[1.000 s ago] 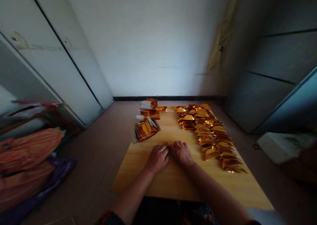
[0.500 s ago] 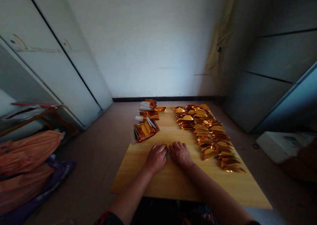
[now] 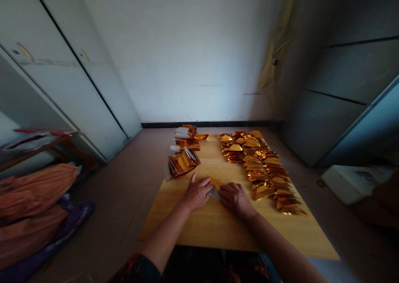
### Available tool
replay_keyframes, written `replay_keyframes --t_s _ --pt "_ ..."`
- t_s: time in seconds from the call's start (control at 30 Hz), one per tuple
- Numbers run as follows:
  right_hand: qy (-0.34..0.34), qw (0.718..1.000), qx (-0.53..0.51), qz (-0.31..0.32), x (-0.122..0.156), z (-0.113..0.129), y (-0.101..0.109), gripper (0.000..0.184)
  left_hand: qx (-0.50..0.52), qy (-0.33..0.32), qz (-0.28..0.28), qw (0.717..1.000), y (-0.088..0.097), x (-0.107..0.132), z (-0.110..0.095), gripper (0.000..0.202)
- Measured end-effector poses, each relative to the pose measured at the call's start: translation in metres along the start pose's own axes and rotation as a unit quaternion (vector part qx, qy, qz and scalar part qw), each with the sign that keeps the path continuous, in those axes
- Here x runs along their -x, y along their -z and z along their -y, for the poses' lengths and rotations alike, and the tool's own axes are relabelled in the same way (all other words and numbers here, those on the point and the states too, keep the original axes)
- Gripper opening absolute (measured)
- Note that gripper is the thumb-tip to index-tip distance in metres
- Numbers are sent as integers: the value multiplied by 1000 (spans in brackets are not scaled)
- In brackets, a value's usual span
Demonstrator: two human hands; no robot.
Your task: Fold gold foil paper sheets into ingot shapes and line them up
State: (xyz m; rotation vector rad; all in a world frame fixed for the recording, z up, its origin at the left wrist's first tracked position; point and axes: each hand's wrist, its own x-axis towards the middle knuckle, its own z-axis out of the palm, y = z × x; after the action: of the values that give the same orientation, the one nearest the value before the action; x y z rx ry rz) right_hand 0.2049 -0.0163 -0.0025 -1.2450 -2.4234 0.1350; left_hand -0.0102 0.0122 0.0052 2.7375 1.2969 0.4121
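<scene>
On the wooden table (image 3: 218,229), my left hand (image 3: 197,193) and my right hand (image 3: 236,198) pinch a small piece of gold foil paper (image 3: 215,184) between them near the table's middle. The left index finger sticks up while the other fingers curl on the paper. My right hand's fingers are closed on the paper's right side. Most of the paper is hidden under the hands.
A long heap of folded gold foil pieces (image 3: 262,166) runs along the table's right side. Stacks of flat gold foil sheets (image 3: 183,162) and more packs (image 3: 186,136) lie at the far left. Orange bags (image 3: 34,200) sit on the floor at left, a white box (image 3: 355,183) at right.
My hands have parted slightly, the right one sliding right and nearer to me. The gold paper now shows between them, and my left index finger has lifted.
</scene>
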Motion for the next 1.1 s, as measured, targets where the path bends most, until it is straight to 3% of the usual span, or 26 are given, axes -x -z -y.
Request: replay_keyframes --t_s 0.33,0.6,0.8,0.9,1.1 --pt "-38 999 -14 10 -9 -5 -4 16 29 19 38 999 1 0 2 52" --pt "-66 997 -25 13 -10 -2 -2 14 21 36 -5 999 -4 -3 -3 32" --pt "-89 995 -35 9 -16 -4 -5 15 16 17 -20 1000 -6 1 -4 43" --pt "-99 994 -50 14 -18 -7 -5 17 10 24 -26 999 -7 0 -5 35" --pt "-49 997 -66 16 -9 -10 -2 20 8 32 -32 999 -7 0 -8 28"
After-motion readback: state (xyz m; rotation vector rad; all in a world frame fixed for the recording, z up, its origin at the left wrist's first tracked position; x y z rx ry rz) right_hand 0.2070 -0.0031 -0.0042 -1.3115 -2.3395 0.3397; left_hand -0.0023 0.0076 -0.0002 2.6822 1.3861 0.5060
